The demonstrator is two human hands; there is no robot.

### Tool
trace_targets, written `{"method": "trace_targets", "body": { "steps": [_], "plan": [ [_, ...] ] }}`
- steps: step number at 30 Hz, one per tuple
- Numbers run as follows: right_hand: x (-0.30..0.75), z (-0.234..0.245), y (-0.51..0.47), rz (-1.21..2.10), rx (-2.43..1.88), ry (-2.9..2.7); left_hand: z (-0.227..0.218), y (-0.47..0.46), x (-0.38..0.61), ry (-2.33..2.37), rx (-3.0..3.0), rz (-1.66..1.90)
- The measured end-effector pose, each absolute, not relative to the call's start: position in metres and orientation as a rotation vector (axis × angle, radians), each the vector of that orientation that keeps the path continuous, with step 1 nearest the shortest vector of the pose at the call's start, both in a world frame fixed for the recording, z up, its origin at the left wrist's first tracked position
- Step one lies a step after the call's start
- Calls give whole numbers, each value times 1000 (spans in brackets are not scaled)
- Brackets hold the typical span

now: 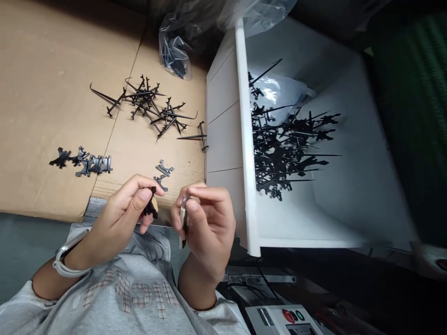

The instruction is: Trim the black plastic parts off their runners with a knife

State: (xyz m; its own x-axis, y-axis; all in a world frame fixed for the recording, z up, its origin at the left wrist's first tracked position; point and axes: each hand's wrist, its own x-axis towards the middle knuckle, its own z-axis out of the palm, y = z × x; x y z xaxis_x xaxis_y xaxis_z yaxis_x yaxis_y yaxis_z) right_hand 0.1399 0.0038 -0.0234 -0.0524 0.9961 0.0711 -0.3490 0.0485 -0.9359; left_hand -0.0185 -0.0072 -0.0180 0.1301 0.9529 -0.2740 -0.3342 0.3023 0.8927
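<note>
My left hand (120, 211) is closed around a small black plastic part (151, 209), pinched between thumb and fingers. Close to its right, my right hand (213, 221) grips a slim pale-and-dark object (183, 218), mostly covered by the fingers; its kind cannot be made out. The two held things are apart. Just beyond my left fingertips lie two flat black bracket-like parts (165, 168) on the cardboard (35, 107). Further left sits a cluster of similar black brackets (94, 165).
A loose pile of black parts with long thin stems (145, 100) lies on the cardboard. To the right stands a white bin (249, 200) holding many tangled black parts (279, 153). A clear plastic bag (174, 56) is behind. Low right, a control box (279, 321) has red and green buttons.
</note>
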Motion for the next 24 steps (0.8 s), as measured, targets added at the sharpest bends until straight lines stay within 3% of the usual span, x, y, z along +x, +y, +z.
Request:
{"method": "trace_targets", "body": {
  "steps": [10, 15, 20, 24],
  "plan": [
    [126, -27, -7, 1182, -939, -1128, -21, 4, -14, 1171, 796, 1331],
    [119, -27, 0, 1153, -909, -1015, -21, 0, -15, 962, 605, 1114],
    [125, -23, 6, 1301, -846, -1029, -20, 1, -32, 781, 851, 791],
    [136, -22, 3, 1188, -960, -1151, -15, 3, -42, 756, 975, 725]
  ]
}}
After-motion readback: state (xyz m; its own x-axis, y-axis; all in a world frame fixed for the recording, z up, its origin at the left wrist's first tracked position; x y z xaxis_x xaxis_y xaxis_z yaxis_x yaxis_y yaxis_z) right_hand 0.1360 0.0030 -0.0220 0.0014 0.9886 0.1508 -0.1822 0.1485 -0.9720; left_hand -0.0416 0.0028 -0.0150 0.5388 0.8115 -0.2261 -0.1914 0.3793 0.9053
